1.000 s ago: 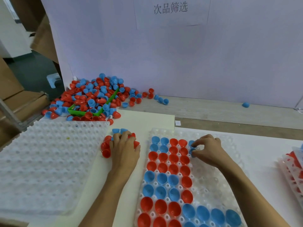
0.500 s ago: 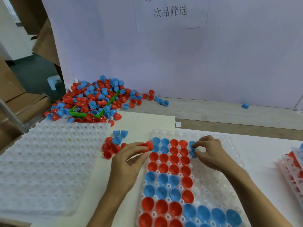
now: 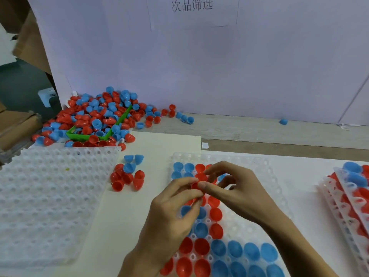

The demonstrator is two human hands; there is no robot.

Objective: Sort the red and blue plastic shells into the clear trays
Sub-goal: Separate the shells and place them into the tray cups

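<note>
We see both hands meeting over the middle tray (image 3: 265, 198), a clear dimpled tray whose left columns hold red and blue shells, one to a pocket, domes up; its right side shows bare pockets. The left hand (image 3: 171, 214) pinches a red shell (image 3: 195, 185) between thumb and forefinger, just above the tray's upper rows. The right hand (image 3: 237, 188) has its fingers curled, thumb tip touching that same red shell; a bit of blue shows under its fingers, but we cannot tell whether it grips anything.

To the left lies a stack of clear trays (image 3: 50, 196) with nothing in the top one's pockets. Between that stack and the middle tray sits a small cluster (image 3: 127, 174) of loose red and blue shells on a cream board (image 3: 163, 144).

At the far left corner a green bin (image 3: 79, 134) is heaped over with mixed shells, and the pile (image 3: 103, 114) spills onto the table around it. One stray blue shell (image 3: 283, 121) lies alone by the wall. At the right edge, stacked trays (image 3: 343, 198) hold red and blue shells.
</note>
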